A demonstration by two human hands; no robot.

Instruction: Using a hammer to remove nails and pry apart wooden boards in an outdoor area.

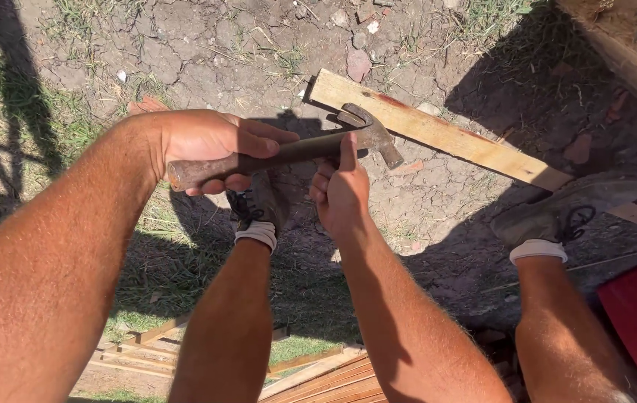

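Both hands (pixel 206 145) (pixel 339 186) hold hammer (pixel 296 148) above plank (pixel 438 133).

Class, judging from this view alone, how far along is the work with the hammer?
Done: nothing clearly finished. In hand: the left hand grips the hammer handle while the right hand touches near its head. Left: the plank lies untouched on the ground, under one shoe.

outdoor yard worksite: cracked dirt (pixel 206 45), grass (pixel 72 127), planks (pixel 438 134).
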